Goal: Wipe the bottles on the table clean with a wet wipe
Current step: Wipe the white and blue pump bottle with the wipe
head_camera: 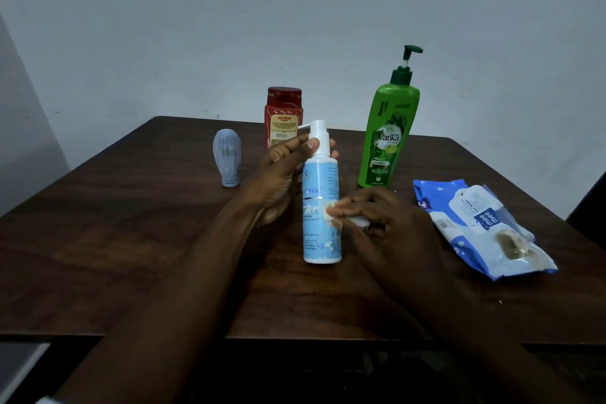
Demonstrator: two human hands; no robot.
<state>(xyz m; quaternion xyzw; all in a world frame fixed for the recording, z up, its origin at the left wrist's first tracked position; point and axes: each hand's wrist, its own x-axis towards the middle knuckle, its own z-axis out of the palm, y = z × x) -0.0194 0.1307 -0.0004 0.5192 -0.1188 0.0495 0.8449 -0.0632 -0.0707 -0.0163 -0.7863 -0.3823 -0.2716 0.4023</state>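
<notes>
My left hand (278,174) curls round the neck of the blue spray bottle (319,193), upright near the middle of the table's (131,239) front edge. My right hand (387,223) pinches the wet wipe (329,211) against its label's right side.

The single head-worn camera is looking forward and down across the bench (131,239), facing the pale wall (229,26) beyond its far edge. It is sitting close: the forearms are filling the lower frame, with the left hand (278,174) and right hand (387,216) lying near the centre.
</notes>
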